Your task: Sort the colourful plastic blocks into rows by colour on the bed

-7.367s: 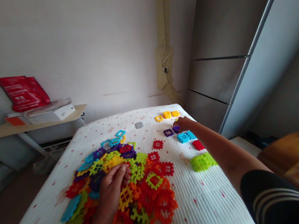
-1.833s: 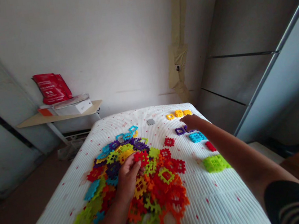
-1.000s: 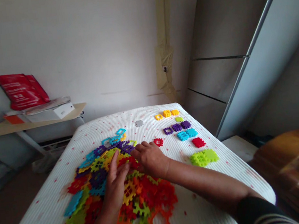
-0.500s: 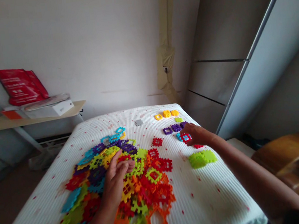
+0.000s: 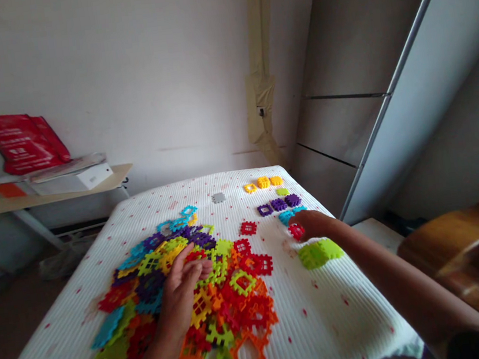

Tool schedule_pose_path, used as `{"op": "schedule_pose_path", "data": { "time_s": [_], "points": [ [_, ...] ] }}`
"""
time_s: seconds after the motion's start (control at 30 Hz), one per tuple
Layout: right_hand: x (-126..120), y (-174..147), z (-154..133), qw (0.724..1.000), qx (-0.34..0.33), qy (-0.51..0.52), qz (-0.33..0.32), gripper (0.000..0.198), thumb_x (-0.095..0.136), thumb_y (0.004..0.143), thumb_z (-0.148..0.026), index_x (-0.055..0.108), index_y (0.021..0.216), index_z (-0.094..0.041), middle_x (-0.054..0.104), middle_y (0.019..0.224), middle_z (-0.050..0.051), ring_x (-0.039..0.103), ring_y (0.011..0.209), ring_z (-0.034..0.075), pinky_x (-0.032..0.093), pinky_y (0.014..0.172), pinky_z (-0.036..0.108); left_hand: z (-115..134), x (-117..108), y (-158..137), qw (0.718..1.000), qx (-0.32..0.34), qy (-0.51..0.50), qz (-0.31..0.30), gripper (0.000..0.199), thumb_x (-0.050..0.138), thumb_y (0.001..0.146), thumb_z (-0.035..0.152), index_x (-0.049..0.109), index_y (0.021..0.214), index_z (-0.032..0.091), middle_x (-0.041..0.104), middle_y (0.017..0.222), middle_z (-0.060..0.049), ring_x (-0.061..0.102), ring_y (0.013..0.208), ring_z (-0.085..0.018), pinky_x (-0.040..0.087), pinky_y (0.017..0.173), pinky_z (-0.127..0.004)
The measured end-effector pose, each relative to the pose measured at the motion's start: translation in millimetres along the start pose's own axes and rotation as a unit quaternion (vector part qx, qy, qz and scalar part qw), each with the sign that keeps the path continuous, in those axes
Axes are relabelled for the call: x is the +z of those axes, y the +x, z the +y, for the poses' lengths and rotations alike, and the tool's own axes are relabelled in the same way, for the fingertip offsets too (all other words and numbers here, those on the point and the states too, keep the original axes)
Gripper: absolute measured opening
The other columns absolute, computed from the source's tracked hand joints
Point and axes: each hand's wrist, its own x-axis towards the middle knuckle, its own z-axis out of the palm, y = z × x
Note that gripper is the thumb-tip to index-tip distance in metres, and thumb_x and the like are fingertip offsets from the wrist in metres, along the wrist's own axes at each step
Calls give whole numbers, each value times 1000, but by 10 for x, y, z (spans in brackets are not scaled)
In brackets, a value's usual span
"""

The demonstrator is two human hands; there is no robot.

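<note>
My left hand (image 5: 181, 285) is open, fingers loosely stretched, over a heap of colourful plastic interlocking tiles (image 5: 200, 304). My right hand (image 5: 315, 224) is closed at a red interlocking tile (image 5: 296, 231), low over the cloth; its fingertips are partly hidden. Just behind it lie light blue tiles (image 5: 286, 217). Nearer to me is a group of lime green tiles (image 5: 318, 254). Beyond the blue ones, purple tiles (image 5: 278, 204) form a row, with a green tile (image 5: 282, 191) and yellow tiles (image 5: 263, 182) farther back. A single red tile (image 5: 248, 228) lies between heap and rows.
A white ribbed cloth with red specks (image 5: 318, 321) covers the table. One grey tile (image 5: 218, 197) lies near the far edge. At left, a side table (image 5: 123, 173) bears a red bag (image 5: 21, 142) and a white box (image 5: 73, 179). A wooden chair (image 5: 443, 242) stands at right.
My right hand has brought the red tile down and nearer to me, off the blue tiles, which now show more fully. My left hand stays over the heap. The view has shifted slightly.
</note>
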Motion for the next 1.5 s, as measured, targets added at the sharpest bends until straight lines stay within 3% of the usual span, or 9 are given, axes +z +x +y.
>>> {"op": "schedule_pose_path", "data": {
  "time_s": [0.67, 0.87, 0.97, 1.1, 1.27, 1.5],
  "points": [
    [1, 65, -58, 999, -32, -3, -34, 39, 71, 62, -25, 66, 100, -19, 67, 101, 8, 61, 92, 25, 45, 76, 30, 2, 11, 14, 1000, 0, 2, 0, 65, 64, 71, 40, 42, 129, 19, 67, 84, -3, 64, 78, -18, 50, 75, -32],
    [-177, 36, -85, 1000, 3, -7, -22, 42, 72, 62, -25, 65, 104, -18, 68, 100, 10, 62, 91, 26, 46, 74, 31, 19, 28, 6, 1000, -4, 0, 1, 64, 65, 69, 41, 45, 125, 18, 68, 85, -4, 64, 79, -19, 51, 74, -31],
    [-301, 76, -228, 999, 14, -3, 40, 37, 64, 71, -24, 63, 108, -17, 66, 105, 12, 61, 95, 26, 46, 78, 32, 46, 44, 3, 1000, -6, 4, -1, 63, 65, 70, 41, 45, 124, 17, 68, 85, -4, 64, 79, -19, 51, 75, -32],
    [-335, 315, -589, 993, -25, 14, 113, 35, 62, 75, -28, 61, 108, -17, 63, 110, 11, 58, 103, 24, 44, 84, 31, 60, 48, 13, 1000, -8, 18, -3, 59, 65, 69, 41, 49, 119, 16, 68, 85, -5, 64, 78, -19, 50, 76, -33],
    [-214, 723, -958, 994, -22, -6, 110, 33, 59, 78, -33, 61, 105, -14, 65, 105, 14, 60, 98, 26, 47, 79, 33, 69, 42, 7, 1000, -7, 29, -3, 53, 63, 69, 41, 52, 114, 15, 67, 86, -6, 64, 79, -21, 51, 75, -34],
    [-107, 907, -1108, 997, -13, -13, 79, 32, 61, 77, -32, 62, 102, -12, 66, 100, 17, 62, 94, 28, 49, 72, 35, 101, 47, -8, 999, -17, 36, -12, 48, 64, 68, 41, 56, 108, 15, 68, 87, -6, 64, 81, -21, 50, 75, -33]
  ]
}}
